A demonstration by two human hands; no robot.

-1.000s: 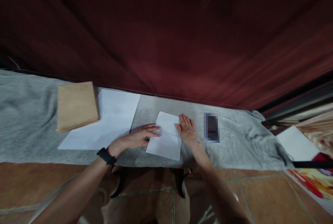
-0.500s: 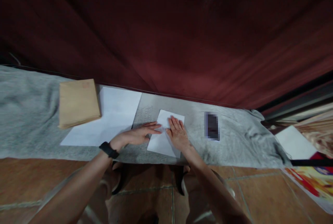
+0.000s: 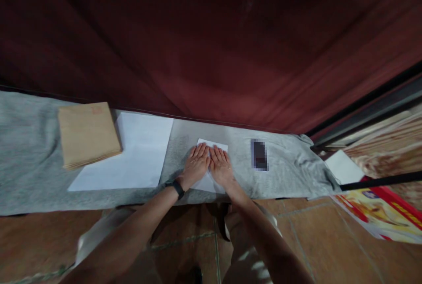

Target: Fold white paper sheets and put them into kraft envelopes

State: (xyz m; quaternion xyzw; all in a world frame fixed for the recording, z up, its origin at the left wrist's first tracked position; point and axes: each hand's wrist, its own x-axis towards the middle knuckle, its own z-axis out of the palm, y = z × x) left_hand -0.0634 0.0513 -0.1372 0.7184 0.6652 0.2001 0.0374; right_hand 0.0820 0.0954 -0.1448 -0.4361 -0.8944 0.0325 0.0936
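Grey cloth point(image 3: 290, 174) runs off frame left. Loose white sheets point(image 3: 132, 161) under brown envelopes point(image 3: 87, 134). Phone point(image 3: 259, 155) blurred out. Folded white paper point(image 3: 214, 147) mostly hidden: I see left hand point(image 3: 197, 165) and right hand point(image 3: 220, 167) flat on it, fingers together. Earlier they sat apart.

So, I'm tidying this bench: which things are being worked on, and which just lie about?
In use:
- folded white paper
- left hand, flat on it
- right hand, flat on it

Lying about:
- brown envelopes
- white sheets
- phone
- grey cloth
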